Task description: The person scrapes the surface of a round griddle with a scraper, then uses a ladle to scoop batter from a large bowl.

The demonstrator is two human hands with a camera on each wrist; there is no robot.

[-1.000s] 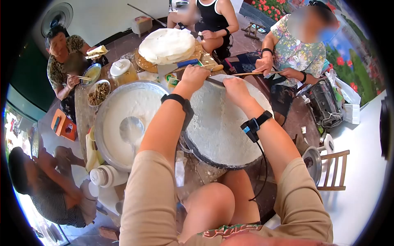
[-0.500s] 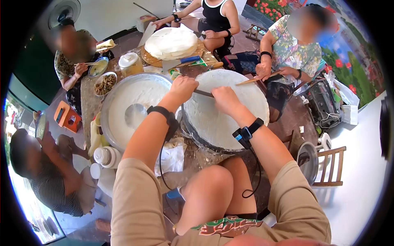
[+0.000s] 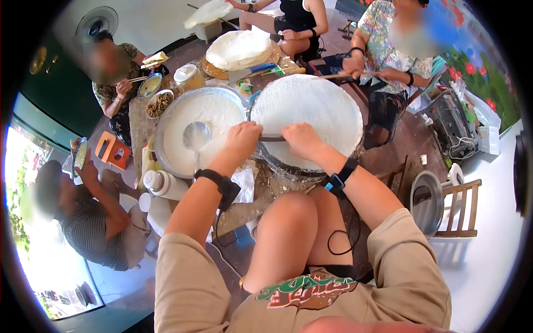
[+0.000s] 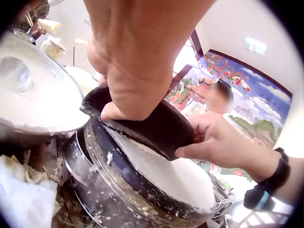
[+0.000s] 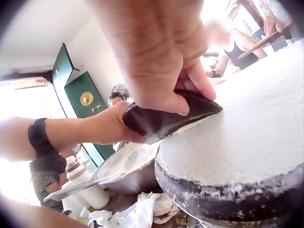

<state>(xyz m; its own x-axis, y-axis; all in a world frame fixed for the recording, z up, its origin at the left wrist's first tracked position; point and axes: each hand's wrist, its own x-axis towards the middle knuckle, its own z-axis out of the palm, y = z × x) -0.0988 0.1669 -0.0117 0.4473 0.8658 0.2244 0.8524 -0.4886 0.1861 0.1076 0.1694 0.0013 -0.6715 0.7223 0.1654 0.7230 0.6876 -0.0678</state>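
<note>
In the head view, my left hand [image 3: 244, 137] and right hand [image 3: 302, 140] grip opposite ends of a dark, curved scraper [image 3: 272, 138]. It spans the near-left part of a round griddle [image 3: 316, 111] coated with white batter. The right wrist view shows pale batter along the lower edge of the scraper [image 5: 166, 121], right at the coated surface. My left thumb presses on its broad face in the left wrist view. Left of the griddle stands a metal basin [image 3: 160, 139] of white batter, with a ladle [image 3: 197, 136] in it.
Thin pancakes [image 3: 239, 50] lie stacked on a round board behind, near a blue-handled knife [image 3: 258, 69]. A person at the far right holds a wooden stick [image 3: 333, 75]. A white flask [image 3: 161, 182] and crumpled cloth [image 3: 243, 183] are near the basin.
Both hands have drawn the scraper from the griddle's far side toward its near-left side. Beyond the stack, the person in black has moved a thin white sheet away to the left.
</note>
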